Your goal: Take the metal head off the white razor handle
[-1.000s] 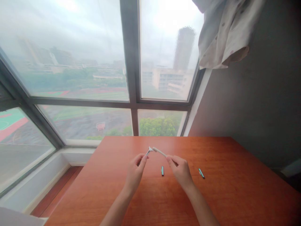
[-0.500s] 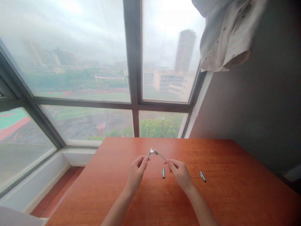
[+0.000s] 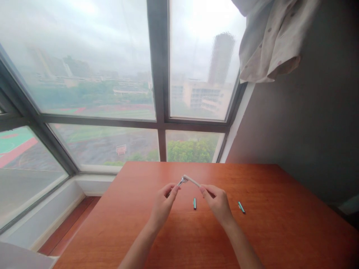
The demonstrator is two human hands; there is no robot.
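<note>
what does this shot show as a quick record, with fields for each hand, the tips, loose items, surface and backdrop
left hand: closed on a silver razor-like tool
right hand: closed on a slim pale stick
tips: meet in view above the table; contact cannot be told
loose items: a green-and-dark piece between the hands; a second piece right of the right hand
surface: reddish-brown table
backdrop: framed window, hazy buildings outside; pale garment hanging upper right
</note>
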